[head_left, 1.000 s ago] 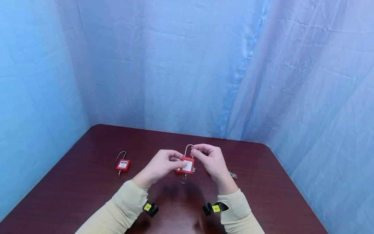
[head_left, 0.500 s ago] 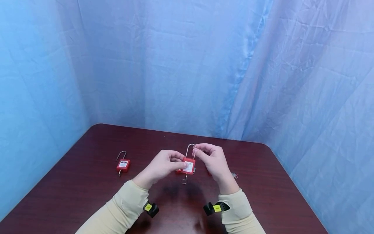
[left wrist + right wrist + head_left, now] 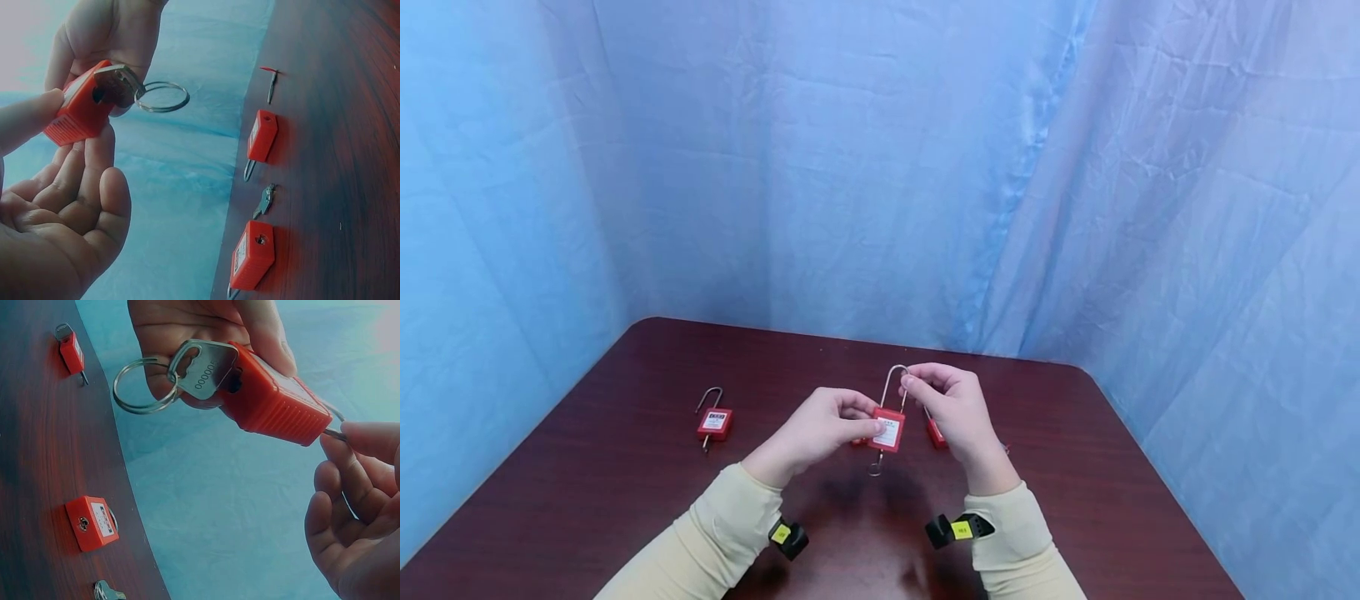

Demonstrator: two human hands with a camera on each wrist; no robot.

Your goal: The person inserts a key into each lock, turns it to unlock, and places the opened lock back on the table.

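Head view: held above the middle of a dark red-brown table (image 3: pixel 625 467), a red padlock (image 3: pixel 887 431), its body pinched by the left hand (image 3: pixel 820 429), thumb on the white label. Right hand (image 3: pixel 951 408) pinching the top of the tall steel shackle (image 3: pixel 895 379) between thumb and fingertips, other fingers curled. Hanging below the body, a key (image 3: pixel 876 463) on a ring. Lying far left on the table, a second padlock (image 3: pixel 715 422) with its shackle up; just behind the right hand, a third padlock (image 3: pixel 935 433), partly hidden. Blue cloth (image 3: pixel 880 167) hung all round as a backdrop. Left wrist view: left fingers loosely curled under the padlock body, key seated in the keyhole, ring (image 3: pixel 161 97) dangling free; on the table to the right, two more padlocks and a loose key (image 3: pixel 265 200) between them. Right wrist view: key head (image 3: pixel 203 372) stamped with digits, body gripped from above by the left hand, right thumb and fingertips closed on the shackle leg where it leaves the body. Best handled, judging by this grip: body kept steady and square in the left hand, shackle moved straight along its own line rather than twisted sideways, key left fully seated, ring kept out from under the fingers.
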